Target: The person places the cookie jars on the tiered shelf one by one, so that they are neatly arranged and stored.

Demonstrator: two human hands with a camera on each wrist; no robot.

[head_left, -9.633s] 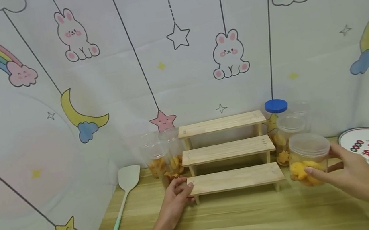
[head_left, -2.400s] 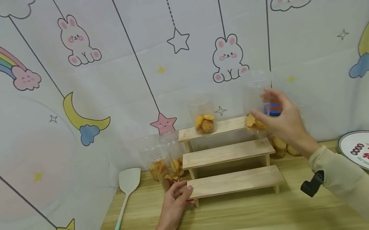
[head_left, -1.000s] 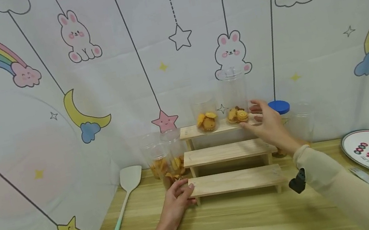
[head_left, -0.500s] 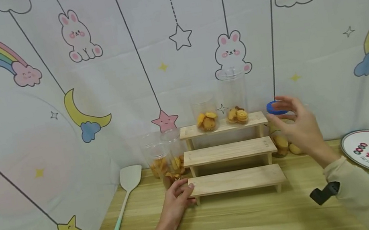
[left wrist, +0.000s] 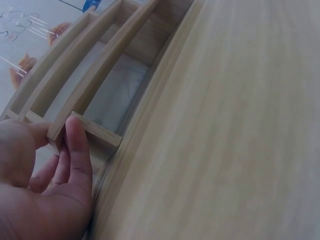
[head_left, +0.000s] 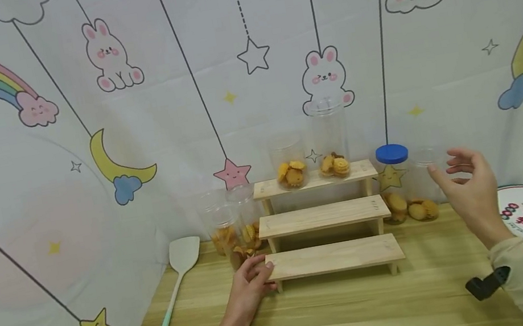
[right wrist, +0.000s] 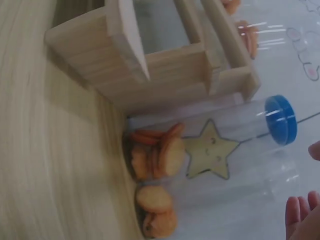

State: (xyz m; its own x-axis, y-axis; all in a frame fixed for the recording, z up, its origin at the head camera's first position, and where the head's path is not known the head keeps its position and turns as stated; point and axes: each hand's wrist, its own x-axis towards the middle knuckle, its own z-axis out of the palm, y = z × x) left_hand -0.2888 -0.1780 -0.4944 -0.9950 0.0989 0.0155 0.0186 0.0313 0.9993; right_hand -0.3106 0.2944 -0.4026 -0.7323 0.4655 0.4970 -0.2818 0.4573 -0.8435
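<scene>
In my head view, a stepped shelf [head_left: 323, 216] stands towards the back edge of the bench [head_left: 339, 317]. A short jar [head_left: 291, 173] sits upright left of the top step's middle and a tall jar [head_left: 330, 140] right of it; I count those two as placed. Left to go, as I judge it, are three jars [head_left: 228, 237] by the shelf's left end, plus a blue-lidded jar [head_left: 396, 205] and a clear jar [head_left: 423, 210] past its right end. My right hand [head_left: 474, 196] is beside the clear jar.

In my left wrist view, the left hand [left wrist: 52, 192] pinches the bottom step's left end, probably to steady it.

In my right wrist view, thumb and fingers are apart, gripping nothing; they look close to the clear jar's rim, not around it.
</scene>
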